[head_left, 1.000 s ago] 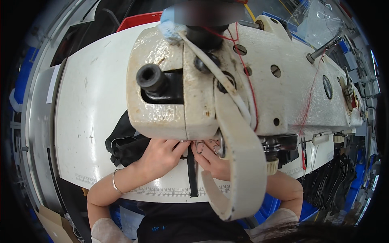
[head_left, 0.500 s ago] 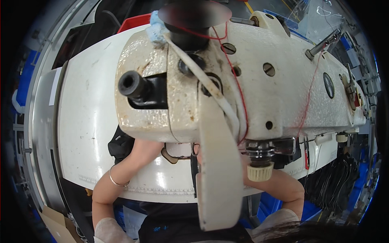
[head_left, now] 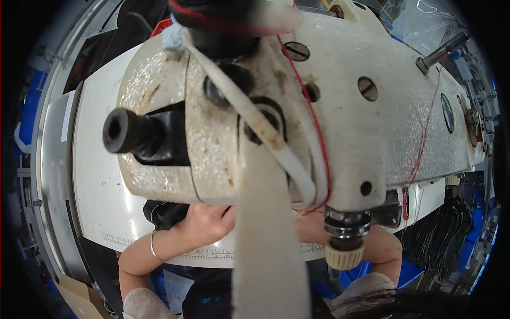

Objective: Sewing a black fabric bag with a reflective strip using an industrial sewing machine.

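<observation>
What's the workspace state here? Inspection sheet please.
Surface: white table, worn, ruler strip at its front edge.
Job's things: black fabric by the left hand; sewing machine head, stained, fills the view; red thread runs down it.
Clutter: pale strap hangs in front.
Hands: left hand under the head; right hand mostly hidden.
Cables: black bundle at right.
Surroundings: blue bins, cardboard box.

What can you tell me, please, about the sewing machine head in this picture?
The machine head fills the upper middle of the view. Its cream, pebbled casing looks like painted metal, stained with rust-brown spots. It bears slotted screws, a black knob on its left and a ribbed cream knob below. Red thread and a pale strap run over it. It hides both hands' fingers.
</observation>
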Action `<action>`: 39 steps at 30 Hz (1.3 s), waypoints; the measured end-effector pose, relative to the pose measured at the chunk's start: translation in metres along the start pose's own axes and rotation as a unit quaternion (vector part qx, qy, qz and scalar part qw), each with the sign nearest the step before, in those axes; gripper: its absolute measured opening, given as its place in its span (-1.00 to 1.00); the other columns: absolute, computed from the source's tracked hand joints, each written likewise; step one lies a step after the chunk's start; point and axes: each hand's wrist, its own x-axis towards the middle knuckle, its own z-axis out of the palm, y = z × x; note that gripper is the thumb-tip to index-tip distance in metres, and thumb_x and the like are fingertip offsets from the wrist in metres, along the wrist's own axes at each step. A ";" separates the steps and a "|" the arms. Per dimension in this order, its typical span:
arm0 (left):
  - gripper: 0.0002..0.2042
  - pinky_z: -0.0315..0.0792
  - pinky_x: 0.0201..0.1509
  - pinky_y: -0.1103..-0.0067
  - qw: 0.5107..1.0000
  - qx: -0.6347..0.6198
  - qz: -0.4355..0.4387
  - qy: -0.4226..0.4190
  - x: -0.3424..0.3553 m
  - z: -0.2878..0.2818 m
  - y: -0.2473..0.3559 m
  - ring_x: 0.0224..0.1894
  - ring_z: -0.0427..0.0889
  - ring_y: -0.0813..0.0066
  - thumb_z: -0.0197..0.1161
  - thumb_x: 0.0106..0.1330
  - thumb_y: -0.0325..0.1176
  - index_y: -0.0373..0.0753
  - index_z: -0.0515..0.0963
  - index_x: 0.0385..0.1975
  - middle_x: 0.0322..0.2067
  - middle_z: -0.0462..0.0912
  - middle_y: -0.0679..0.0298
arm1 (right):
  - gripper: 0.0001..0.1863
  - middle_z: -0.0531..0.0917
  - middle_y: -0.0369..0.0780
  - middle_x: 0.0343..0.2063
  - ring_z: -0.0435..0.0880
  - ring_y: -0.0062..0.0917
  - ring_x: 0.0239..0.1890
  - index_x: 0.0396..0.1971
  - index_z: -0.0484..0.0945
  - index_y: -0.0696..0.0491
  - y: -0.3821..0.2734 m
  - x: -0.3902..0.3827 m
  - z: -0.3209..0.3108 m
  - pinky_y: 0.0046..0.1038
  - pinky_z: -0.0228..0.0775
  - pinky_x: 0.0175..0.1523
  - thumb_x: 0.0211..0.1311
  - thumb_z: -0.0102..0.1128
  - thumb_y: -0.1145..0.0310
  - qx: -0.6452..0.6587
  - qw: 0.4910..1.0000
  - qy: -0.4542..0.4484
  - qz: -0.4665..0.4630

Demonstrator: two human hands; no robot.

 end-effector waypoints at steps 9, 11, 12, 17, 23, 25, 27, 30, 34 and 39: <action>-0.76 0.51 -0.18 0.28 0.998 0.012 -0.003 0.061 0.017 0.000 -0.003 -0.33 0.61 0.15 0.19 -0.17 -0.56 -0.28 0.61 -0.42 -0.39 0.60 0.10 | -0.74 0.60 -0.22 -0.40 0.55 -0.53 -0.49 -0.39 0.56 0.16 -0.008 -0.004 0.015 -0.52 0.38 -0.60 -0.15 0.12 0.38 0.079 0.995 -0.020 0.059; -0.75 0.50 -0.17 0.30 0.994 -0.079 -0.053 0.059 0.017 0.006 -0.009 -0.31 0.60 0.11 0.20 -0.14 -0.58 -0.28 0.61 -0.39 -0.37 0.61 0.07 | -0.76 0.60 -0.23 -0.42 0.57 -0.52 -0.49 -0.39 0.57 0.10 -0.006 -0.010 0.016 -0.50 0.41 -0.56 -0.15 0.13 0.39 0.112 0.983 -0.091 0.118; -0.75 0.49 -0.19 0.31 0.996 -0.059 -0.068 0.014 0.016 0.007 -0.013 -0.31 0.59 0.07 0.23 -0.11 -0.58 -0.29 0.61 -0.36 -0.36 0.60 0.08 | -0.77 0.59 -0.23 -0.43 0.57 -0.52 -0.49 -0.39 0.58 0.07 -0.005 -0.012 0.017 -0.49 0.43 -0.55 -0.15 0.14 0.40 0.122 0.976 -0.115 0.137; -0.77 0.46 -0.26 0.29 0.991 -0.106 -0.076 0.023 0.023 0.002 -0.026 -0.35 0.58 0.04 0.24 -0.10 -0.57 -0.31 0.60 -0.36 -0.41 0.59 0.06 | -0.74 0.55 -0.28 -0.50 0.57 -0.46 -0.44 -0.38 0.60 -0.02 0.009 -0.009 0.023 -0.38 0.45 -0.46 -0.21 0.19 0.36 0.096 0.983 -0.124 0.094; -0.95 0.41 -0.25 0.41 0.990 0.038 -0.119 -0.070 0.050 -0.043 0.022 -0.41 0.52 0.27 0.17 -0.08 -0.53 -0.35 0.52 -0.59 -0.58 0.46 0.15 | -0.71 0.57 -0.18 -0.39 0.56 -0.40 -0.28 -0.45 0.58 0.21 0.013 0.005 -0.003 -0.40 0.43 -0.14 -0.27 0.16 0.37 0.002 0.999 0.014 -0.030; -0.96 0.38 -0.20 0.44 0.991 0.063 -0.060 -0.101 0.032 -0.071 0.050 -0.46 0.46 0.40 0.17 -0.11 -0.52 -0.31 0.49 -0.62 -0.63 0.36 0.26 | -0.67 0.58 -0.13 -0.31 0.55 -0.38 -0.20 -0.35 0.59 0.24 -0.008 0.000 -0.021 -0.37 0.43 -0.10 -0.19 0.17 0.40 -0.017 0.995 -0.032 -0.097; -0.94 0.34 -0.18 0.48 0.994 0.082 0.075 -0.018 0.010 -0.079 0.070 -0.50 0.41 0.46 0.19 -0.14 -0.49 -0.30 0.47 -0.64 -0.64 0.32 0.30 | -0.68 0.57 -0.14 -0.31 0.55 -0.38 -0.18 -0.32 0.60 0.24 -0.030 -0.005 -0.030 -0.38 0.43 -0.10 -0.15 0.17 0.41 -0.001 0.996 0.005 -0.086; -0.95 0.30 -0.29 0.58 0.991 0.078 0.110 -0.002 -0.022 -0.066 0.076 -0.56 0.35 0.51 0.18 -0.14 -0.50 -0.28 0.48 -0.63 -0.64 0.29 0.35 | -0.70 0.55 -0.17 -0.30 0.54 -0.41 -0.17 -0.28 0.60 0.24 -0.049 -0.015 -0.034 -0.42 0.42 -0.12 -0.07 0.15 0.43 0.022 0.998 0.037 -0.055; -0.83 0.23 -0.41 0.66 0.993 0.089 0.066 0.038 -0.044 -0.051 0.078 -0.59 0.27 0.56 0.18 -0.20 -0.46 -0.29 0.57 -0.53 -0.61 0.32 0.39 | -0.71 0.54 -0.19 -0.31 0.56 -0.45 -0.19 -0.27 0.60 0.23 -0.055 -0.018 -0.034 -0.49 0.40 -0.19 -0.05 0.14 0.44 0.034 0.997 0.070 -0.008; -0.76 0.22 -0.42 0.67 0.984 0.112 0.068 0.119 -0.038 -0.047 0.082 -0.56 0.28 0.56 0.18 -0.22 -0.43 -0.31 0.61 -0.47 -0.58 0.34 0.38 | -0.74 0.57 -0.20 -0.30 0.59 -0.43 -0.20 -0.29 0.60 0.21 -0.057 -0.010 -0.037 -0.51 0.40 -0.25 -0.03 0.13 0.45 0.033 0.994 0.100 -0.005</action>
